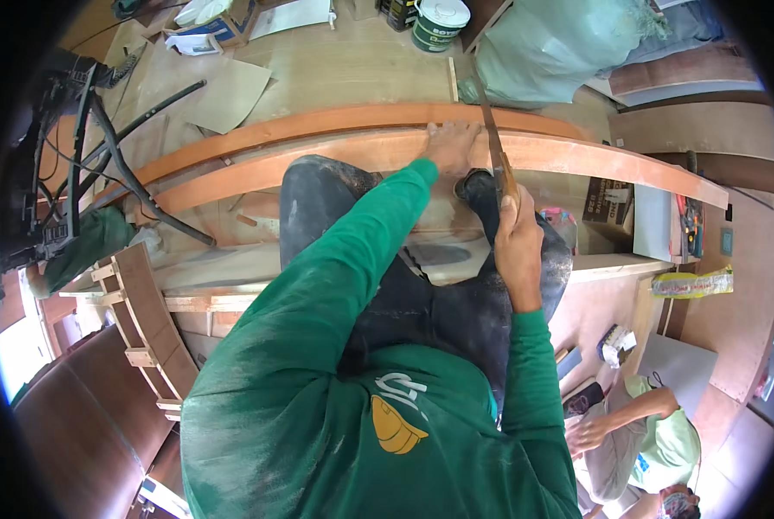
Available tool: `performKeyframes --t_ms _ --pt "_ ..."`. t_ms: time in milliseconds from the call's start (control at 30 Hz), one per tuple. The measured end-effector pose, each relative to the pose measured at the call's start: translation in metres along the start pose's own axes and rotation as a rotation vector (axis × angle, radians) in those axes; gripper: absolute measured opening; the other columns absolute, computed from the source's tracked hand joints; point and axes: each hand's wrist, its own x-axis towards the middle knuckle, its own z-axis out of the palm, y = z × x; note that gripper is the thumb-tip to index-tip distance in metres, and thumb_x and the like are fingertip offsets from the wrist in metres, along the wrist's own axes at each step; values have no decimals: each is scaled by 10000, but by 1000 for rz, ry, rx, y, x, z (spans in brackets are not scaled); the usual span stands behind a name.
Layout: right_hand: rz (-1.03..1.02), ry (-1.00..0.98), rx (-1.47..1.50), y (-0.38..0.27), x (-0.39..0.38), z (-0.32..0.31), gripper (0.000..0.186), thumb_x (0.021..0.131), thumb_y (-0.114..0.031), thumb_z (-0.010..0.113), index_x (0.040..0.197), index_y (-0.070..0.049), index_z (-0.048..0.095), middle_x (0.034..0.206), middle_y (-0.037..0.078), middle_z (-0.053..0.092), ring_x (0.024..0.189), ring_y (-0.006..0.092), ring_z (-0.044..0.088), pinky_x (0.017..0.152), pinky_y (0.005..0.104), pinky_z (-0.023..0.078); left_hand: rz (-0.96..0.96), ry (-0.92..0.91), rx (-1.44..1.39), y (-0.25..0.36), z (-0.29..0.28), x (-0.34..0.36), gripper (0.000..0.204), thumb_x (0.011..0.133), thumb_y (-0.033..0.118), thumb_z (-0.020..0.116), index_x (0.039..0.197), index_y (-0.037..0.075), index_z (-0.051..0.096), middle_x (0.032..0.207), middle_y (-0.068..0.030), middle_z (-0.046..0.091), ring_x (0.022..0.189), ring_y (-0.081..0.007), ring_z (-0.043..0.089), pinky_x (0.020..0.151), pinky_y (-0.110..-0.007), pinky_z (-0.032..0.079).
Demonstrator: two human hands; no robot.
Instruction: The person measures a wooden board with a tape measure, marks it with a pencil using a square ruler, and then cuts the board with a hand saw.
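Observation:
My right hand (520, 246) is wrapped round the wooden handle of a handsaw (494, 130). Its long dark blade points away from me and crosses a long orange-brown wooden board (365, 154). Just left of the blade, my left hand (453, 145) presses down on that board, fingers spread and reaching over its far edge. The board runs left to right across my knees. Behind it, nearly parallel, lies a second similar board (300, 127). Whether the teeth have cut into the wood cannot be seen.
A black metal frame (115, 143) stands at the left, near a slatted wooden piece (136, 324). At the back are a lidded bucket (439, 24) and a pale green sack (560, 52). A box of tools (688, 227) is at the right. Another person (664, 441) sits lower right.

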Motion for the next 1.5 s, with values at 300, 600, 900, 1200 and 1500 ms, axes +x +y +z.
performKeyframes --t_ms 300,600,900,1200,1500 --pt "191 -136 -78 -62 -176 -113 494 1140 -313 474 1543 -27 484 1331 277 687 1122 357 746 919 426 574 -28 89 -21 -6 17 -6 960 686 141 872 1544 132 443 1515 -136 512 1468 -394 456 1161 -687 323" --pt "83 -1 60 6 -25 8 390 1127 -251 484 1464 -59 523 1121 323 694 1055 539 663 811 574 530 5 -10 -12 -2 -5 -15 984 695 198 881 1560 106 420 1564 -166 504 1433 -419 486 1092 -710 347" --pt "46 68 64 23 -29 4 296 1073 -246 552 1296 -56 516 937 334 683 879 557 661 763 666 522 175 136 -46 -23 29 13 1015 611 165 945 1505 21 488 1427 -266 617 1360 -453 560 1138 -509 471" --pt "84 40 73 28 -31 11 334 1089 -303 512 1319 -60 507 860 321 696 828 544 685 731 678 519 234 150 -102 -23 33 4 1003 528 98 970 1431 11 542 1346 -223 635 1287 -434 597 1101 -501 489" --pt "131 -24 117 12 -35 9 416 1116 -294 514 1457 -55 521 1132 325 705 1076 543 664 879 588 538 145 189 -2 -25 34 -10 804 617 189 920 1348 144 589 1290 -172 612 1292 -430 546 1078 -584 434"
